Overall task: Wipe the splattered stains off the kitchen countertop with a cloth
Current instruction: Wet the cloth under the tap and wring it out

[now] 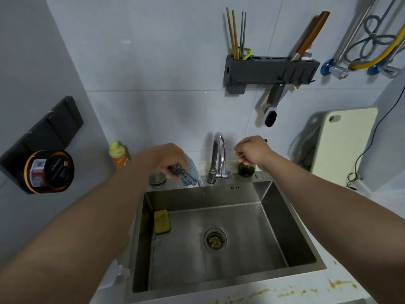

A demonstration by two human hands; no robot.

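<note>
My left hand (168, 159) grips a bunched blue-and-grey cloth (188, 172), held above the back rim of the steel sink (291, 233), just left of the chrome faucet (219, 159). My right hand (252, 153) is to the right of the faucet, its fingers pinching the thin faucet lever (240, 156). Yellow-brown splattered stains (337, 284) lie on the white countertop (372, 260) at the front right, below the sink's front edge. No water stream is visible from the spout.
A yellow sponge (162, 221) lies in the sink's left corner; food scraps sit in the drain (215, 239). A detergent bottle (118, 154), sink plug (156, 178), green bottle (246, 168), cream cutting board (344, 145) and wall knife rack (269, 71) surround the sink.
</note>
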